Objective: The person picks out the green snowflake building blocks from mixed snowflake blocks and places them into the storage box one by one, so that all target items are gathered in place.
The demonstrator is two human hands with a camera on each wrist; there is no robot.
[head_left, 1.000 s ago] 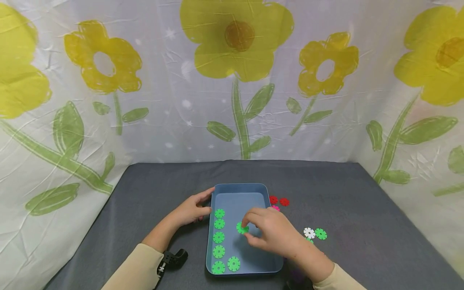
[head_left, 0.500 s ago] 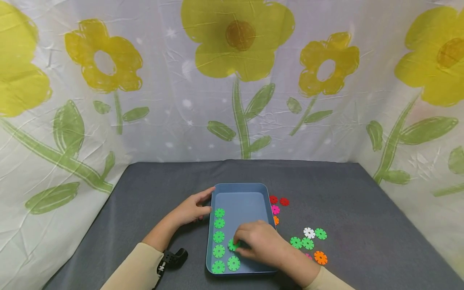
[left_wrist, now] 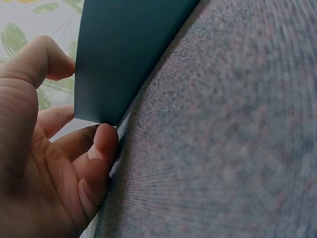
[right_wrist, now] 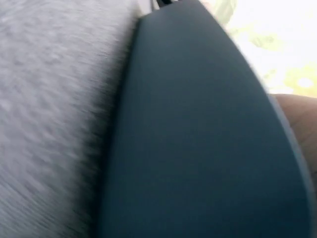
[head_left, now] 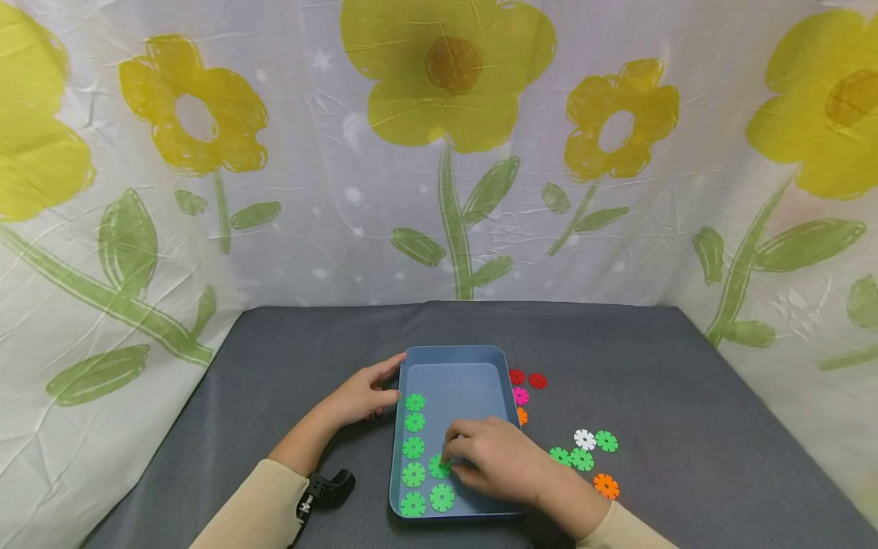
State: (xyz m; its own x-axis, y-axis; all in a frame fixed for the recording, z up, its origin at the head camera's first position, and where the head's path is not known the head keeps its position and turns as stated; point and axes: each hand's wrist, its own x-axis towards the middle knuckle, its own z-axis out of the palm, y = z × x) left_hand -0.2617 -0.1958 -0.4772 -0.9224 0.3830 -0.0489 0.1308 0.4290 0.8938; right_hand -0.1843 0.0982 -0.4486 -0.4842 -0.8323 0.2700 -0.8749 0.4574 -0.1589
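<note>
Green disc in hand [head_left: 439, 466]: lower centre of the head view, inside the blue tray [head_left: 453, 362], second column, just above the disc at the near edge; it appears to be at or touching the tray floor.
Right hand [head_left: 495, 462]: fingers curled, fingertips pinching that disc.
Left hand [head_left: 361, 398]: fingers loosely spread against the tray's left outer wall [left_wrist: 124, 54], bracing it; nothing enclosed.
Placed so far: five green discs [head_left: 414, 447] in a column along the left wall, one more beside the lowest.
Progress, as judged: second column barely begun.
Remaining on counter [head_left: 686, 396]: loose green discs [head_left: 581, 458] right of the tray, also white [head_left: 584, 439], orange [head_left: 605, 485], pink [head_left: 520, 396], red [head_left: 537, 380].
</note>
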